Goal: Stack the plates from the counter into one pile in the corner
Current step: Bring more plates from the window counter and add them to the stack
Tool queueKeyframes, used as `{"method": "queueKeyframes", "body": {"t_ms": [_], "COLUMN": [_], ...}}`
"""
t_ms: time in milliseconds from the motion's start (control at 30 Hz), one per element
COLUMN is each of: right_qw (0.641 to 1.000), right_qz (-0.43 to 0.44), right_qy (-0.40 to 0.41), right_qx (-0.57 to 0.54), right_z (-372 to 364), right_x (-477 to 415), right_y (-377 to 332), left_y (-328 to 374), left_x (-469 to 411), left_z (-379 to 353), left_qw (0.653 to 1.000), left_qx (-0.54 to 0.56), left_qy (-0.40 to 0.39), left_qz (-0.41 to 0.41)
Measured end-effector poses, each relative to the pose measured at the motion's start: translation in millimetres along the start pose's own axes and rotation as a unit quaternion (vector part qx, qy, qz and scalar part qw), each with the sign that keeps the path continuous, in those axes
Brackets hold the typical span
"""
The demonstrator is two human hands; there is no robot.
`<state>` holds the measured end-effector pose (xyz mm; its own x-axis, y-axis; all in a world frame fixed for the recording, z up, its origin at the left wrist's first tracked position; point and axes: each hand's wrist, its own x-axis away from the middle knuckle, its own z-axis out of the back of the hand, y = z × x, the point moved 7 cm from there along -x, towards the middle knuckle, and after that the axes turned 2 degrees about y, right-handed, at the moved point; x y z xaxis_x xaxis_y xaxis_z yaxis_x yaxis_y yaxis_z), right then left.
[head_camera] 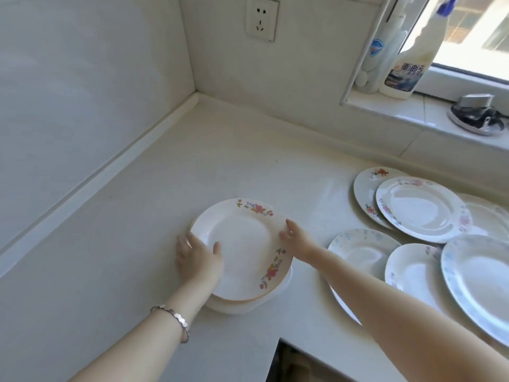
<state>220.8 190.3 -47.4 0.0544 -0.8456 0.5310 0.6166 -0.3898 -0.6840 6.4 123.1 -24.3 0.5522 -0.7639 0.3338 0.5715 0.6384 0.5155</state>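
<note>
A small pile of white plates (248,238) with pink flower rims sits mid-counter, the top one slightly tilted. My left hand (197,257) grips its left rim, thumb on the plate's face and fingers under the edge. My right hand (296,234) pinches the right rim. Several more floral plates lie loose and overlapping at the right: two at the back (421,208), three nearer the front (476,279). The counter corner (201,106) lies beyond the pile, at the back left.
A wall socket (261,19) is above the corner. On the window sill at the right stand a spray cleaner bottle (407,56) and a dark metal object (476,114). The counter's front edge has a cut-out (289,359) below the pile.
</note>
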Motion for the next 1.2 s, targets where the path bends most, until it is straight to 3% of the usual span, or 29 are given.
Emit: {"method": "queueKeyframes", "body": {"t_ms": [67, 167, 300, 500, 600, 767, 867, 967, 1200], "right_qw": [1.0, 1.0, 0.999, 0.977, 0.951, 0.916, 0.883, 0.891, 0.91], "right_qz": [0.022, 0.023, 0.006, 0.029, 0.05, 0.003, -0.083, -0.142, -0.178], "right_qy": [0.012, -0.009, -0.035, 0.122, 0.117, 0.21, 0.2, 0.173, 0.172], "right_qx": [-0.01, -0.013, 0.022, 0.171, 0.281, 0.343, 0.416, 0.395, 0.332], "right_z": [12.9, 34.0, 82.2, 200.6, 230.8, 289.3, 330.6, 357.0, 376.4], "right_x": [13.2, 31.4, 47.9, 53.3, 42.4, 42.3, 43.0, 40.6, 32.9], "right_y": [5.8, 32.8, 79.1, 137.0, 163.8, 197.1, 230.2, 258.8, 277.0], "left_y": [31.9, 75.4, 115.5, 162.5, 179.8, 199.8, 205.2, 213.1, 224.5], "left_x": [13.4, 36.4, 66.9, 99.5, 115.0, 143.7, 153.7, 154.8, 153.4], "left_z": [-1.6, -26.4, -76.3, -157.9, -188.3, -215.4, -224.3, -227.1, -226.7], "left_qw": [0.994, 0.98, 0.964, 0.952, 0.946, 0.936, 0.928, 0.923, 0.92], "left_qx": [-0.057, -0.026, 0.002, 0.001, 0.022, 0.021, -0.006, -0.021, -0.02], "left_qy": [0.001, -0.102, -0.202, -0.273, -0.301, -0.331, -0.351, -0.356, -0.359], "left_qz": [-0.096, -0.171, -0.172, -0.14, -0.119, -0.114, -0.127, -0.143, -0.156]}}
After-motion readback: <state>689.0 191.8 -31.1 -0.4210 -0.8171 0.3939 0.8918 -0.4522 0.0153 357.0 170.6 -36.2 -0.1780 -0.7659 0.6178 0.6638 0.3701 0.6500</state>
